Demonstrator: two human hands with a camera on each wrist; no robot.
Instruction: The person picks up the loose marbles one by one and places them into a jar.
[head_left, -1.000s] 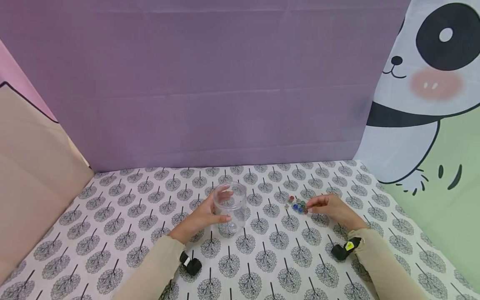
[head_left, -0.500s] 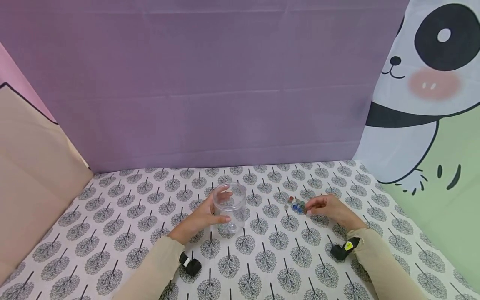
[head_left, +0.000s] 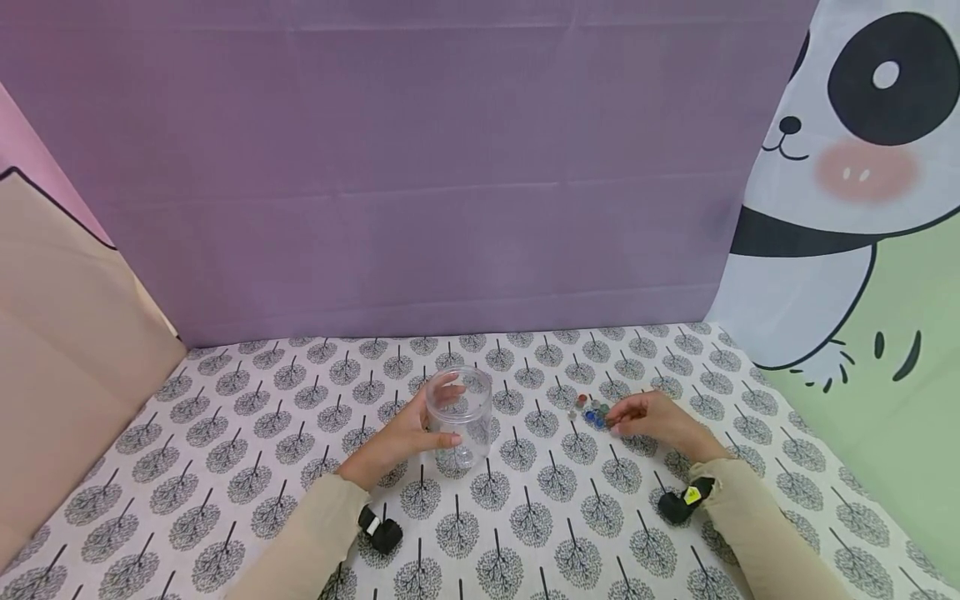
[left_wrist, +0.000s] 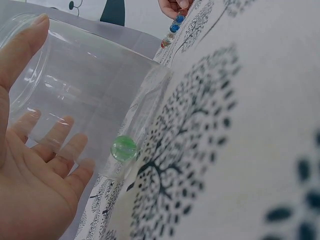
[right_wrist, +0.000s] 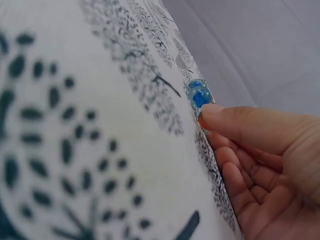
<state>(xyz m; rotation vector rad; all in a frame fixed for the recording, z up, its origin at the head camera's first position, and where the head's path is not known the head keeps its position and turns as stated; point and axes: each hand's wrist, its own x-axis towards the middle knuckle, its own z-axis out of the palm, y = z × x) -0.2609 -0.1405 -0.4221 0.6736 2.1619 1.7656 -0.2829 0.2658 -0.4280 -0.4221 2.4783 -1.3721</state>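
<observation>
A clear plastic jar stands upright on the patterned cloth, with my left hand wrapped around its left side, thumb in front and fingers behind. Inside the jar, near its base, lies a green marble. To the right, a small cluster of glass marbles rests on the cloth, with blue, red, green and clear ones among them. My right hand is at the right edge of that cluster. Thumb and fingertips pinch an orange-red marble, partly hidden by the thumb, right beside a blue marble.
White cloth with a dark tree print covers the table. Behind it hangs a purple backdrop, and a panda-printed sheet is on the right. A clear marble lies apart from the cluster.
My right hand has shifted slightly left toward the marbles, and its thumb and fingertips have closed together. The left hand and the jar have stayed in place.
</observation>
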